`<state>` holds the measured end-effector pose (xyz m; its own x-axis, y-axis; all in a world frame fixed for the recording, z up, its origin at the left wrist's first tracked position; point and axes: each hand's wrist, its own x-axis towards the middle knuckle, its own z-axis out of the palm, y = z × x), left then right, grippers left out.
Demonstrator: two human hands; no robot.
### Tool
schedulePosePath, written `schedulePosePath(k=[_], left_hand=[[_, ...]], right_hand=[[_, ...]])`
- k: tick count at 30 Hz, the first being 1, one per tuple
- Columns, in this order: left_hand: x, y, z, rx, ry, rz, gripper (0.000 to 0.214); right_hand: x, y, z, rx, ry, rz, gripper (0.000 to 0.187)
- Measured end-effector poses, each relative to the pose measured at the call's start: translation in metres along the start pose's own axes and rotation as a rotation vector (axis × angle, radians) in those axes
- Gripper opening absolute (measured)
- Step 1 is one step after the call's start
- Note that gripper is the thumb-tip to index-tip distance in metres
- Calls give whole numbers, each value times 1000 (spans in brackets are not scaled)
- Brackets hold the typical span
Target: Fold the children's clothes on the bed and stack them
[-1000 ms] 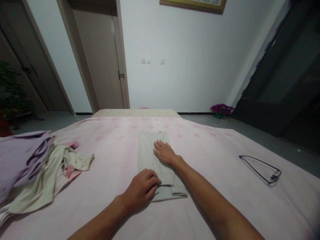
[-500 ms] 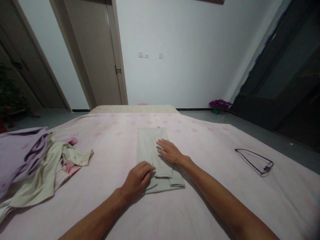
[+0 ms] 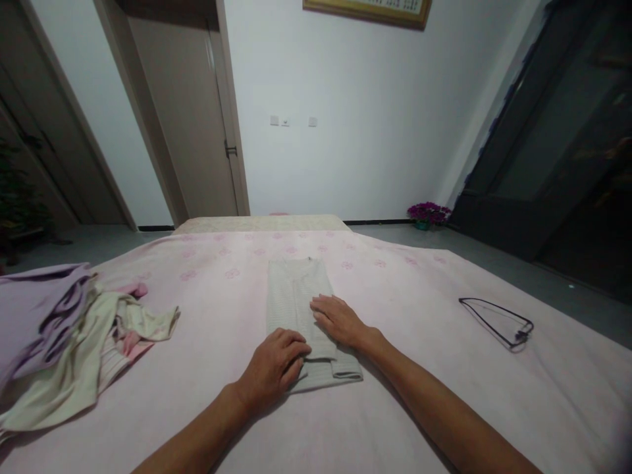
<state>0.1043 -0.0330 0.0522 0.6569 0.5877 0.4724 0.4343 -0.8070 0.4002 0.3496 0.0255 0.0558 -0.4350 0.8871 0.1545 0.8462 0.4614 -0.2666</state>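
A pale grey-green ribbed garment, folded into a long narrow strip, lies in the middle of a pink flowered bed sheet. My left hand rests on the strip's near left corner, its fingers curled over the cloth's edge. My right hand lies flat on the strip's right side, fingers stretched out and pointing left. Both forearms reach in from the bottom of the view.
A heap of lilac, cream and pink clothes lies at the left of the bed. A dark wire hanger lies on the sheet at the right. Beyond the bed are a door, a white wall and purple flowers.
My right hand has slid down the garment toward me. My left hand has stayed at the near left corner, with its fingers shifting slightly on the cloth.
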Motion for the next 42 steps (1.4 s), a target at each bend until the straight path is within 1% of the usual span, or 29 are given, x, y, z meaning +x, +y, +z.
schedulePosePath(k=[3, 6, 8, 11, 13, 17, 20, 24, 27, 31, 34, 37, 39, 42], left_hand=[[2, 1, 0, -8, -7, -7, 24], [3, 3, -2, -11, -11, -10, 24], [4, 4, -3, -12, -11, -16, 24], [5, 4, -4, -25, -26, -23, 24], [6, 3, -3, -38, -41, -30, 25], [7, 1, -2, -52, -47, -38, 26], [7, 0, -2, -43, -61, -33, 27], [7, -2, -1, -31, -53, -17, 28], [7, -2, 0, -22, -31, -11, 28], [6, -1, -1, -19, -28, -23, 28], [5, -1, -1, -36, -24, -29, 28], [4, -2, -1, -57, -3, -24, 27], [3, -4, 0, -76, 23, -24, 27], [1, -8, 2, -105, 58, -39, 27]], right_hand=[[22, 14, -3, -32, 57, 117, 56], [56, 32, -6, -54, 31, 271, 66], [80, 43, -7, -72, 4, 344, 69], [113, 54, -5, -98, -12, 409, 71], [128, 56, 0, -95, -34, 433, 72], [144, 55, 14, -87, -83, 416, 75], [145, 55, 21, -94, -80, 377, 77], [142, 59, 23, -92, -76, 358, 77], [141, 62, 24, -83, -70, 382, 78], [140, 65, 23, -66, -65, 450, 77], [136, 65, 20, -62, -89, 451, 75], [125, 59, 17, -72, -92, 445, 73], [114, 52, 14, -85, -83, 431, 71], [88, 36, 6, -109, -56, 346, 68]])
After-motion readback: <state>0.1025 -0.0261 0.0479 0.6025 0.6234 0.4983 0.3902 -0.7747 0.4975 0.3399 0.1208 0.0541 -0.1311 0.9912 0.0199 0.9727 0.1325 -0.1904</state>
